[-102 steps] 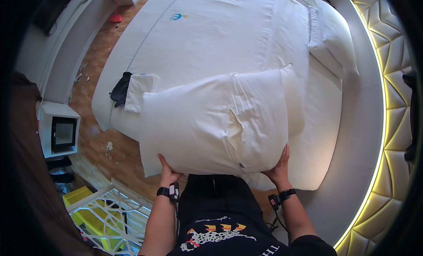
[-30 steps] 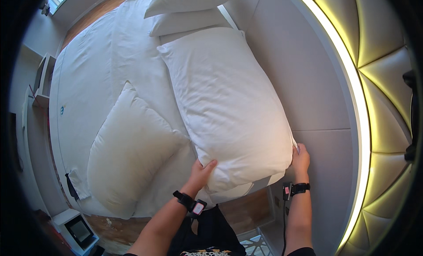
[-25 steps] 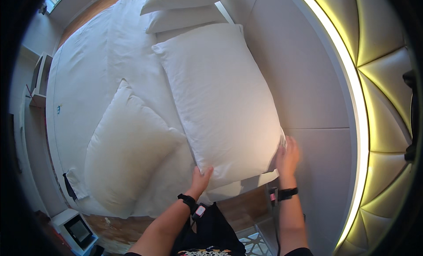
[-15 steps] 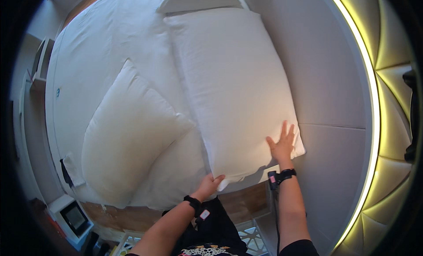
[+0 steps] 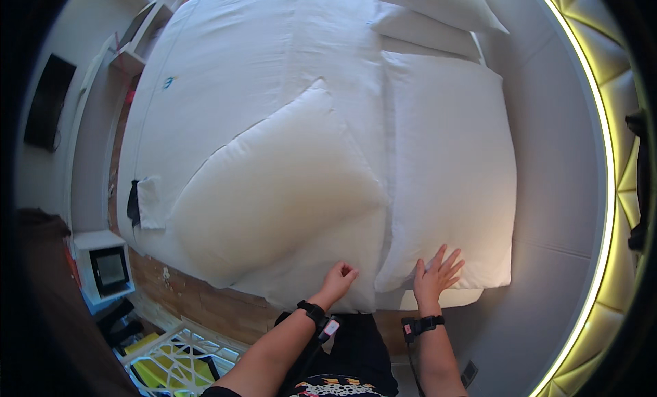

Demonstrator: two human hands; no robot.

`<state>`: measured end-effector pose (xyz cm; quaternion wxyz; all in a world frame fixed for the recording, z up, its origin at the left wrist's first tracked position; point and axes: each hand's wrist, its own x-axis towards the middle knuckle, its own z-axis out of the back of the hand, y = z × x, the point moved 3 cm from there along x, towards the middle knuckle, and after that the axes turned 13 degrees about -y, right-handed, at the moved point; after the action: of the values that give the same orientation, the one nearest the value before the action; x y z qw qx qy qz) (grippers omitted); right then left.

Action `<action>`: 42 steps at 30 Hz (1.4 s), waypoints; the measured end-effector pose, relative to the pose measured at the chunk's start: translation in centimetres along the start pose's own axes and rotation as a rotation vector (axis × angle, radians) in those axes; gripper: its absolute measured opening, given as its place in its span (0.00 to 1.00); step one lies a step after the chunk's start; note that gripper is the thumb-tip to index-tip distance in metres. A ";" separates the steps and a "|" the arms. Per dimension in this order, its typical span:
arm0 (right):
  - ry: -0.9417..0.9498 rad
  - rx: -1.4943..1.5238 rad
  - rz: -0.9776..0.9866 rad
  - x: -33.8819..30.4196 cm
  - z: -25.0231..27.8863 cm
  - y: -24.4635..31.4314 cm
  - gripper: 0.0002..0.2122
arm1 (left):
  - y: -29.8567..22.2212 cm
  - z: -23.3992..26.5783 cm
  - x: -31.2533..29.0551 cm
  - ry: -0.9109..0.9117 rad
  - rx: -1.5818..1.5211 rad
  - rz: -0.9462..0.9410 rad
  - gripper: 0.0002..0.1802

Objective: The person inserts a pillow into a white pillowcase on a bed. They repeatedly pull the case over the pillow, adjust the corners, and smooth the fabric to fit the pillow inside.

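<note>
At the near edge of the bed stands a person in black clothing (image 5: 356, 342), both forearms reaching away, a black wrist strap (image 5: 429, 322) with a small device on each. At near left, a white openwork lattice panel (image 5: 205, 349) stands in front of a bright yellow object (image 5: 147, 363).

The left hand (image 5: 337, 281) is over the near edge of the bed, between the two nearer pillows; its fingers are narrow, curled in toward the thumb, and whether it touches the sheet cannot be told. The right hand (image 5: 436, 277) is spread wide, palm down, at the near end of a long, flat white fabric pillow (image 5: 448, 171), which lies lengthwise along the right side of the bed, beside the smooth grey panel (image 5: 547, 192).

Left of it, a plump, cream-tinged white pillow (image 5: 274, 185) lies slantwise, one corner pointing to the far side. Near the left edge of the white sheet (image 5: 226, 69) rest a folded white cloth (image 5: 151, 202) and a dark cloth (image 5: 133, 204), touching.

At the far right, two more white pillows (image 5: 438, 4) lie overlapped. At far left hangs a flat black screen (image 5: 50, 101).
</note>
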<state>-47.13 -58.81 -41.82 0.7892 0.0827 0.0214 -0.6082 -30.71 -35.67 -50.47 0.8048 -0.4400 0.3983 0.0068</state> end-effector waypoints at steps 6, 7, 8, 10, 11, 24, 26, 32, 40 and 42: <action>0.089 0.096 0.151 -5.7 -3.1 6.1 0.51 | -1.8 13.6 -1.5 -0.396 -0.084 -0.111 0.14; 0.124 0.183 0.285 -7.0 -3.5 8.0 0.51 | -1.5 16.5 -2.1 -0.485 -0.098 -0.130 0.15; 0.160 0.271 0.415 -8.4 -3.9 9.9 0.51 | 0.4 19.1 -1.8 -0.496 -0.085 -0.098 0.19; 0.257 0.445 0.530 -11.0 -4.3 14.4 0.51 | 2.4 23.6 -2.5 -0.693 -0.091 0.075 0.22; 0.321 0.538 0.515 -12.8 -4.8 17.0 0.50 | 3.3 25.9 -2.7 -0.786 -0.093 0.160 0.24; 0.542 1.444 -0.400 -12.3 -9.4 32.7 0.34 | 14.2 43.7 0.4 -0.450 -1.200 0.591 0.45; 0.630 1.464 -0.531 -12.4 -8.6 33.6 0.29 | 13.1 45.0 0.6 -0.370 -1.196 0.474 0.39; 0.264 1.358 -0.463 -11.4 -5.0 36.5 0.20 | 2.7 51.5 3.0 -0.553 -0.510 0.407 0.18; -0.060 1.090 -0.201 -24.4 2.0 35.1 0.21 | -3.7 63.8 5.4 -0.781 -0.202 -0.293 0.14; 0.131 1.059 -0.235 -30.4 2.7 35.3 0.19 | -2.5 66.5 5.8 -0.811 -0.070 -0.305 0.14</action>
<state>-21.17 -21.51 -31.34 0.5635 0.5035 -0.2298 -0.6133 16.41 8.28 -32.78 0.8725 -0.4826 -0.0202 0.0737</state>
